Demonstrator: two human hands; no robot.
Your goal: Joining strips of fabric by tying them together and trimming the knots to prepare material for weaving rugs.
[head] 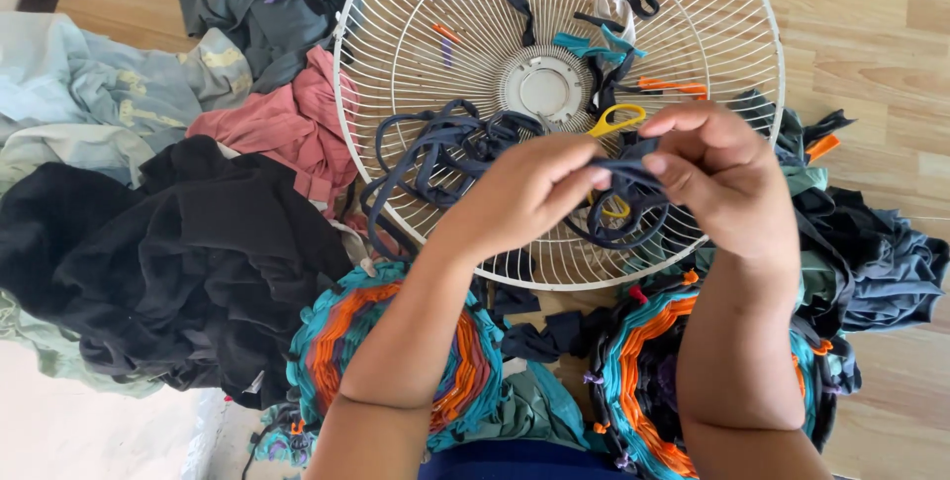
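Note:
My left hand and my right hand meet above the lower part of a white wire fan guard. Both pinch a dark navy fabric strip that hangs in loops between them. More navy strips lie coiled on the guard at its left. Yellow-handled scissors rest on the guard just behind my fingers. Short strips of teal, black and orange cloth are tied onto the wires near the hub.
Two round woven mats in teal and orange lie under my forearms. Piles of clothing sit left: black, pink, pale blue. More dark cloth lies right on the wooden floor.

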